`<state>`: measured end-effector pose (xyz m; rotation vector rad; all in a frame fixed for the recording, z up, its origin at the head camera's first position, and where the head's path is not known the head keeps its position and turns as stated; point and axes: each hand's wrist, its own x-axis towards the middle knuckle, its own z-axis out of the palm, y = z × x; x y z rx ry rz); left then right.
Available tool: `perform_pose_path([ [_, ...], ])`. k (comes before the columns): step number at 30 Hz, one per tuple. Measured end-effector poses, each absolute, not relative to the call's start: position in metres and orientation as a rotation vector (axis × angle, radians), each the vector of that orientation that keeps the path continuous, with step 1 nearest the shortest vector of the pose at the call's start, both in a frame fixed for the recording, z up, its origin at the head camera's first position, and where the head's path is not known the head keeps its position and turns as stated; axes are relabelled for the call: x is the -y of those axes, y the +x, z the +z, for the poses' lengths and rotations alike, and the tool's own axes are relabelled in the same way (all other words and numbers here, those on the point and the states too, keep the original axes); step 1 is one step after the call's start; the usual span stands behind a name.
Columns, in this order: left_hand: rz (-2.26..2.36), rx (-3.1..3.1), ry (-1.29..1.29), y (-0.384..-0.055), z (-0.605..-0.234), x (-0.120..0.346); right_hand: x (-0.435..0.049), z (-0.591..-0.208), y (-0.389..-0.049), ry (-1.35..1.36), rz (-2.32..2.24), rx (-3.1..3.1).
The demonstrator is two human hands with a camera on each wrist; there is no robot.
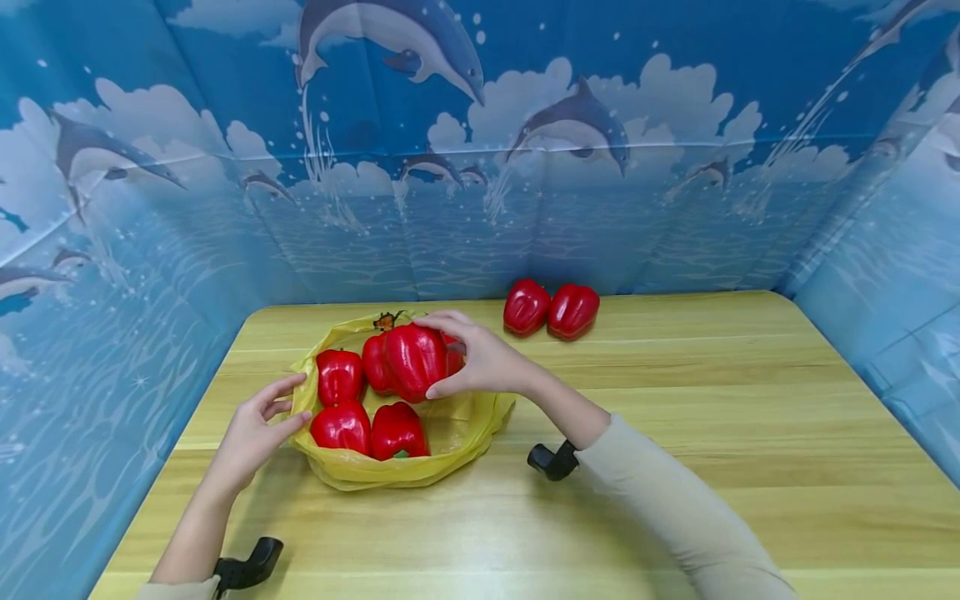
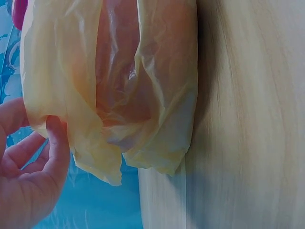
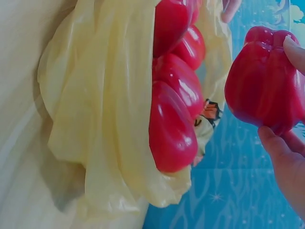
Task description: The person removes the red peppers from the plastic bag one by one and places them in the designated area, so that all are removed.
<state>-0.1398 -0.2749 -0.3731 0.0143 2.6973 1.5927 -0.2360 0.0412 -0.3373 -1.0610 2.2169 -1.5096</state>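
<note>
My right hand [image 1: 483, 358] grips a red bell pepper [image 1: 415, 362] between thumb and fingers, over the open yellow plastic bag [image 1: 375, 477]. The right wrist view shows this held pepper [image 3: 264, 78] apart from the peppers in the bag. Several more red bell peppers sit inside, among them one at the left [image 1: 340, 377] and one at the front [image 1: 399, 431]. At the bag's left rim, my left hand [image 1: 258, 425] holds the edge with thumb and fingers. In the left wrist view, the thumb [image 2: 57, 138] lies against the yellow plastic.
Two red bell peppers, a left one [image 1: 527, 307] and a right one [image 1: 573, 312], lie side by side at the back of the wooden table [image 1: 712, 400]. Behind it hangs a blue dolphin-print cloth [image 1: 465, 233]. A small orange-and-black print [image 1: 386, 321] shows at the bag's back rim.
</note>
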Motion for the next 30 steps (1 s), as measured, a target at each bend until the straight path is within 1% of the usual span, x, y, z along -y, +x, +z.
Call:
perform_pose_path([
  [11, 1.554, -2.698, -0.002, -0.141, -0.369, 0.277, -0.059, -0.327, -0.237, -1.045, -1.521, -2.25],
  [23, 1.571, -2.677, 0.019, -0.143, -0.368, 0.276, -0.092, -0.317, -0.237, -1.048, -1.539, -2.323],
  [30, 1.547, -2.675, 0.001, -0.144, -0.369, 0.275, -0.119, -0.319, -0.243, -0.935, -1.589, -2.359],
])
